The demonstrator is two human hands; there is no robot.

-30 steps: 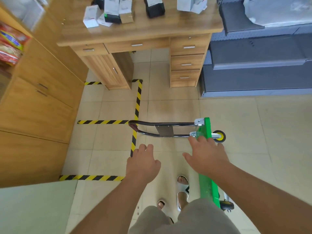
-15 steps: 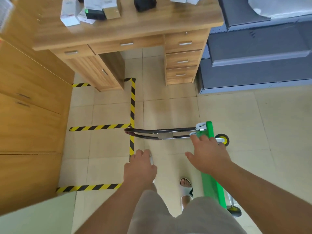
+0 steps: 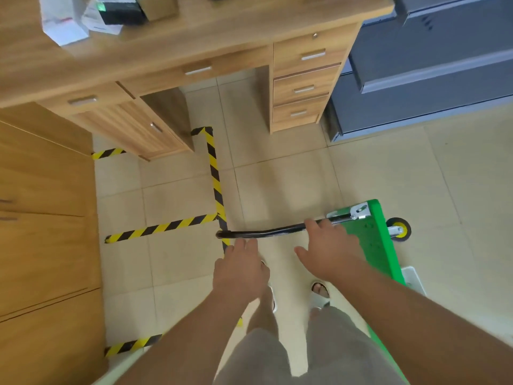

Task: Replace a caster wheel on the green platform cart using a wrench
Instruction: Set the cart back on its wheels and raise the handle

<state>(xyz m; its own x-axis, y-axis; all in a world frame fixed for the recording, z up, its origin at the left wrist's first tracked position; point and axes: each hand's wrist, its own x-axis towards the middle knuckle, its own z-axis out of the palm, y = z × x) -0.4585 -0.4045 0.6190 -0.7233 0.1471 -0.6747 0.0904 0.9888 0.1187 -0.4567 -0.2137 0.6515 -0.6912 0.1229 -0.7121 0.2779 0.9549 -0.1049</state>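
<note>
Green cart (image 3: 369,240) handle (image 3: 263,233): right hand (image 3: 330,251) fingers (image 3: 311,225) spread over it; left hand (image 3: 240,269) fingers (image 3: 240,245) relaxed.

Much of the cart is hiding behind an arm and legs.
The green platform cart (image 3: 372,240) is running under the right forearm and getting cut off at the bottom edge. The right hand (image 3: 330,251) is covering part of the black handle (image 3: 263,233), so I cannot tell whether it is touching. Upper left, the boxes (image 3: 66,26) on the desk (image 3: 222,31) are blurring, and the top edge is clipping them.
</note>
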